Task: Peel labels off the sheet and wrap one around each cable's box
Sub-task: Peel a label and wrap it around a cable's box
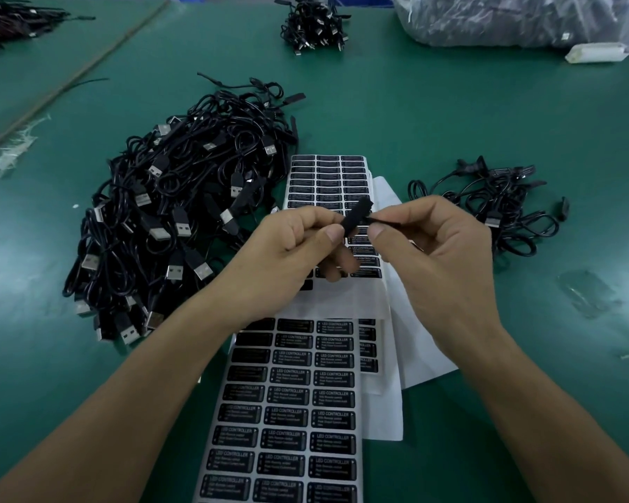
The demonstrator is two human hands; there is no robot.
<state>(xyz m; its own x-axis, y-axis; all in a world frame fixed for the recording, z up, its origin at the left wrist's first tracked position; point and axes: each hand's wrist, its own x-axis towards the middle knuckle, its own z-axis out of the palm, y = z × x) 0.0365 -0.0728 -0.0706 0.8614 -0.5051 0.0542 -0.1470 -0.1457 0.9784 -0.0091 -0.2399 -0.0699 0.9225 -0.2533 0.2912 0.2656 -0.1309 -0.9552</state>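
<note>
Two hands meet over the middle of the green table, both closed in narrow pinches. The left hand holds the small black box between thumb and forefinger, its other fingers curled beneath. The box is tilted, upper end to the right, held in the air above the far sheet. The right hand pinches a thin black strand coming off the box's right side — cable or label edge, I cannot tell which.

Below the forearms lies the near sheet, rows of black labels reading "LED CONTROLLER". The far sheet's lower rows are stripped to bare backing. White paper sticks out from under both sheets on the right.

Left of the sheets, and touching the far one, sits a big pile of black USB cables. A small pile lies to the right, well apart from the sheets. At the far edge — a bundle of cables and a clear bag.
</note>
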